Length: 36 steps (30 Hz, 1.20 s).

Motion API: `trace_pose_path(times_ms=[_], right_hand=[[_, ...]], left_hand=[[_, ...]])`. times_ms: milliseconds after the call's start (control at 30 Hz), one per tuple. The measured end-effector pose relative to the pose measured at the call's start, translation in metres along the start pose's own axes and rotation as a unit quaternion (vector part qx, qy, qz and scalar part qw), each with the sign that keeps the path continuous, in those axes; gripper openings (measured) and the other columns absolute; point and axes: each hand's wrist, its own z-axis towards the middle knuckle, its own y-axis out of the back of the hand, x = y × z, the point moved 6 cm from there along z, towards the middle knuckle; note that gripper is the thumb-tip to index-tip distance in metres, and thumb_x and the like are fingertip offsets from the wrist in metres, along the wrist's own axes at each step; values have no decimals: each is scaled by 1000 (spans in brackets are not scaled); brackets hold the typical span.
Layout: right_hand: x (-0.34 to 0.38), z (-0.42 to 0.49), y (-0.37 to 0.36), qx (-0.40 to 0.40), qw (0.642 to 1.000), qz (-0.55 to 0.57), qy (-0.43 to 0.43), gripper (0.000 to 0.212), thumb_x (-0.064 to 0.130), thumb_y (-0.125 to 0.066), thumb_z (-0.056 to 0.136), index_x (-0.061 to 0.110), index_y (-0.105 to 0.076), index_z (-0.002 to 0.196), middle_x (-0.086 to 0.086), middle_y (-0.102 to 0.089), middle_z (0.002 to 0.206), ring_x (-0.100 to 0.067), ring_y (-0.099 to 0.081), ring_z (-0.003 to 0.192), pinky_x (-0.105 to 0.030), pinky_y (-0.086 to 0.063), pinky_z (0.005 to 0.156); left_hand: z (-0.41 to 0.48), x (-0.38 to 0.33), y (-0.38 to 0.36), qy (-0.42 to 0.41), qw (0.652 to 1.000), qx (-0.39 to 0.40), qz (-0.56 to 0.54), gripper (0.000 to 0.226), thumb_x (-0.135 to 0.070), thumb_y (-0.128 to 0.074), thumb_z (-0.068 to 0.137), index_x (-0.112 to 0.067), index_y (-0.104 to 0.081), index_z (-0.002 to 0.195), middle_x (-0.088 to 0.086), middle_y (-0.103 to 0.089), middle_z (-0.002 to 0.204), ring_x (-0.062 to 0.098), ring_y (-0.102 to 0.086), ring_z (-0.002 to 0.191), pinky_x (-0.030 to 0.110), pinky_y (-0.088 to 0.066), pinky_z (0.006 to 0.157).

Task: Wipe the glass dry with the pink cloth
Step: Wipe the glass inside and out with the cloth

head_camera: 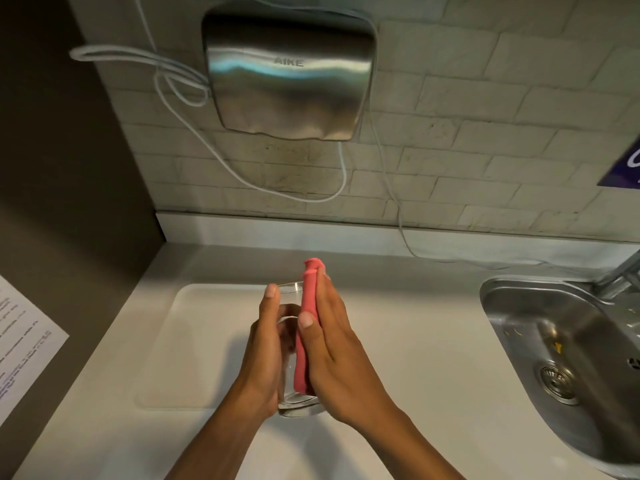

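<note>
Head view, looking down: glass (290, 344) held between both hands above the white table (398, 334), well left of the steel sink (568, 358) and over the near edge of a pale tray (207, 341). Long axis of the glass running away from the body, thick base toward the wrists, open rim at the far end.

Left hand (266, 355) curled along the left wall of the glass, fingers partly closed round it, thumb tip up near the rim; a steadying grip. Right hand (332, 348) nearly flat, fingers straight, pressing the pink cloth (306, 327) against the right wall, thumb over the cloth's front. Cloth folded into a long strip lying parallel to the glass, its top bunched and sticking out past the rim.

Cloth side, then, on the right: likely next stroke a slide along that axis or a turn of the glass by the left hand to bring a wet face round. Inside of the glass apparently not reached yet; hard to judge wetness.

Writing: "AIKE" readable on the brushed-metal hand dryer (289, 74) on the tiled wall. Printed sheet (24, 341) at the left edge, text too small to read. Purple sign (623, 164) at the right edge, cut off, not legible.
</note>
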Motion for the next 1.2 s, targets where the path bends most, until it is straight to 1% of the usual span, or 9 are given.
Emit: trace_pose_path(times_ms=[133,233,400,567,700,767,867,1000,1200], right_hand=[[-5,-7,-4,23,998,52,-12,55,55,-21,110,61,6,157,42,-2,166,17,-7,153,-26,-15,128],[1,-15,-15,53,998,-19,30,56,60,-18,108,61,10,156,36,18,167,19,9,151,-15,-13,118],[9,-7,-14,47,995,-74,55,56,56,-18,108,59,9,157,29,30,166,6,16,155,-19,-20,120],[3,4,0,24,1000,20,-4,58,51,-17,110,50,13,160,38,13,167,14,11,153,-21,-6,126],[5,-10,-17,67,995,-61,31,56,58,-15,108,60,16,155,33,27,166,15,18,150,-13,-9,118],[4,-13,-20,76,993,-86,31,55,58,-17,108,66,17,151,34,32,164,9,11,151,-16,-19,119],[5,-5,-13,62,996,-59,23,56,55,-15,109,57,14,157,34,25,166,8,19,153,-27,-13,127],[-1,3,1,20,998,40,-36,53,50,-16,111,61,9,156,43,6,165,16,4,153,-27,-7,130],[0,-18,-23,82,992,-92,35,55,55,-13,108,60,14,156,31,29,166,14,23,150,-17,-15,122]], left_hand=[[10,-14,9,30,999,-26,-33,96,-85,-35,92,-5,-77,124,26,-80,118,45,-74,118,60,-56,105],[19,-22,16,28,997,-60,-42,92,-82,-33,96,-3,-78,115,26,-82,111,43,-76,109,51,-62,91],[19,-8,12,34,997,-11,-68,76,-77,-40,95,-17,-83,112,14,-86,100,29,-85,87,38,-67,66],[15,-6,7,37,999,12,-32,89,-78,-29,99,-9,-79,124,20,-80,124,35,-77,118,52,-56,105],[20,-9,15,47,997,-31,-61,84,-79,-33,98,-8,-78,111,17,-86,93,30,-85,79,39,-67,59],[19,-8,17,50,995,-44,-68,80,-78,-35,98,-11,-78,104,15,-86,85,29,-84,70,37,-65,51],[14,-4,14,54,997,-29,-48,85,-78,-36,98,-8,-82,108,18,-86,103,32,-84,91,43,-68,74],[9,0,6,52,998,11,-31,92,-82,-32,97,-7,-83,113,23,-80,121,41,-74,120,63,-50,113],[18,-4,18,65,993,-62,-73,85,-80,-39,96,-6,-78,109,18,-86,91,30,-84,75,37,-66,59]])
